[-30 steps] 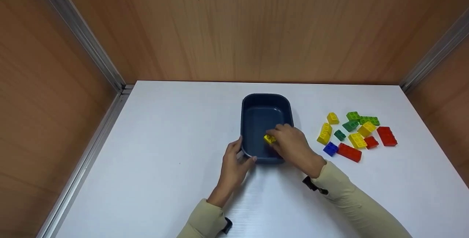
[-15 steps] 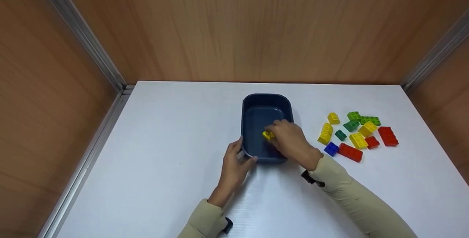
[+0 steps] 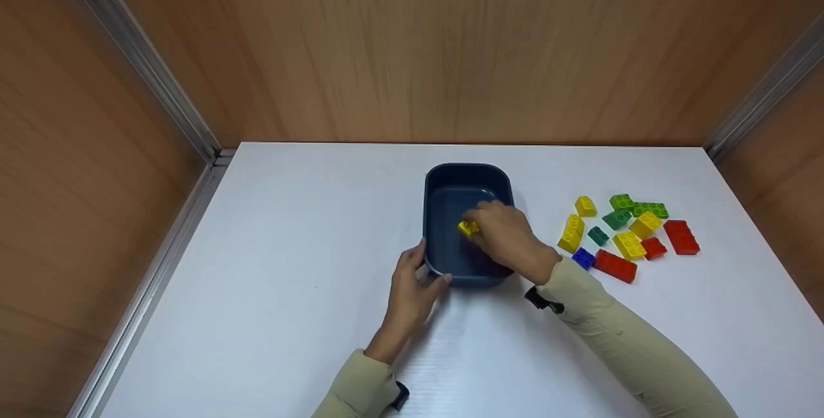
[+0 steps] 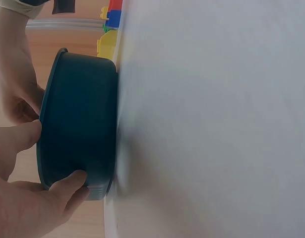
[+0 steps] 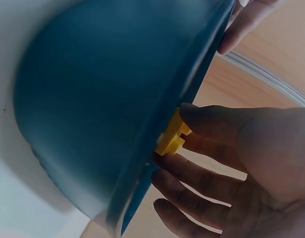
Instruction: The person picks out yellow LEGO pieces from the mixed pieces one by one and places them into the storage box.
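A dark blue rectangular tub (image 3: 465, 276) stands on the white table, its inside bare in the head view apart from what the right hand covers. My left hand (image 3: 410, 289) grips the tub's near left corner, thumb at the near rim and fingers along the left side. Over the tub, my right hand (image 3: 508, 237) pinches a small yellow toy brick (image 3: 468, 228) between thumb and fingers. The right wrist view has the yellow brick (image 5: 173, 136) right at the tub's rim, studs facing the palm, with the other fingers spread below it.
Right of the tub lie several loose bricks: yellow ones (image 3: 571, 233), red ones (image 3: 615, 266), greens (image 3: 650, 209) and a blue one (image 3: 583, 258). A wooden panel (image 3: 412, 51) rises behind the table (image 3: 290, 244), with more panels at both sides.
My right hand has shifted slightly farther from me and a little left over the tub, still pinching the yellow brick. My left hand and the tub stay in place.
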`<state>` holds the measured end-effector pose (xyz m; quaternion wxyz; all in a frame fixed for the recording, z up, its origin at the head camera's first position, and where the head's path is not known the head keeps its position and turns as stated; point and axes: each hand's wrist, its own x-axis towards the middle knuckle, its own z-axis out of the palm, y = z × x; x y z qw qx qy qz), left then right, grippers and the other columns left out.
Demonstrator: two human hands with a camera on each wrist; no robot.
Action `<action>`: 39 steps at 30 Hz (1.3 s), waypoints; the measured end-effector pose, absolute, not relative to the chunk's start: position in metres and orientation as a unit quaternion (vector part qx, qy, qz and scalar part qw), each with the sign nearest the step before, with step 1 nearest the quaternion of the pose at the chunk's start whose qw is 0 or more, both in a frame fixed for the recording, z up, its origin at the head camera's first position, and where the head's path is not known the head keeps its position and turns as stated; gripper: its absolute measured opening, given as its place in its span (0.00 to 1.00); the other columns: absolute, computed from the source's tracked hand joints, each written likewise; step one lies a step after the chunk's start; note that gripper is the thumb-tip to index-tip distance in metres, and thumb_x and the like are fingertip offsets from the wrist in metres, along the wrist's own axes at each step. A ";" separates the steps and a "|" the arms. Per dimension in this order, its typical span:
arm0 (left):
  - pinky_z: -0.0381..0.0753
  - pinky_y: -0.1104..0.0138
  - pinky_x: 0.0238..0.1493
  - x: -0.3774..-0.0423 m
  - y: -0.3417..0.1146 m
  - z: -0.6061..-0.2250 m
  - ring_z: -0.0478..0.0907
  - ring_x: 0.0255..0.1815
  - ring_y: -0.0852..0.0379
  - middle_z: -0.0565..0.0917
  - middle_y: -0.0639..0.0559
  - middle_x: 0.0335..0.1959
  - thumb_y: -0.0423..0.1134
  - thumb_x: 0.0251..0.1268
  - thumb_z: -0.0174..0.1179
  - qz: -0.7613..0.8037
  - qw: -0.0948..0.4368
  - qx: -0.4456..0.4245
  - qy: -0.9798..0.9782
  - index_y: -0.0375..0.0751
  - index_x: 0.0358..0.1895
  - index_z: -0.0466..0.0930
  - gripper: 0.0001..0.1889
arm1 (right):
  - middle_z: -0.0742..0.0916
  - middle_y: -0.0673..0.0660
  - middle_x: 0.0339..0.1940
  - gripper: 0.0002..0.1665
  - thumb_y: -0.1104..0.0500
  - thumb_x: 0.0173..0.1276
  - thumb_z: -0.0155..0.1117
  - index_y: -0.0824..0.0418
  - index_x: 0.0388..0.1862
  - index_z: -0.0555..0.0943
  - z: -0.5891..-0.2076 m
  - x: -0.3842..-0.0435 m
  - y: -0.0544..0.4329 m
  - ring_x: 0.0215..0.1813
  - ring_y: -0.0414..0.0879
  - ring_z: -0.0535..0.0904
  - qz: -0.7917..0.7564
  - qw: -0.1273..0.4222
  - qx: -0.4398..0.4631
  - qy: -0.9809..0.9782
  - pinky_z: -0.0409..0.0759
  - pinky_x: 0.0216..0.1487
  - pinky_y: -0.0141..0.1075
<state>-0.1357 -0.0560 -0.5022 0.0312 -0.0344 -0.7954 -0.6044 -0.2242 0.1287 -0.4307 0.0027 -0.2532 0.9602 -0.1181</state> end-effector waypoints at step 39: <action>0.71 0.47 0.76 -0.136 -0.055 -0.502 0.69 0.76 0.37 0.71 0.33 0.72 0.30 0.70 0.70 -0.593 0.041 -0.033 -0.804 0.24 0.80 0.58 0.41 | 0.89 0.64 0.54 0.19 0.63 0.73 0.72 0.66 0.60 0.87 -0.415 -0.260 0.105 0.56 0.57 0.86 -0.166 0.018 -0.246 0.955 0.87 0.59 0.52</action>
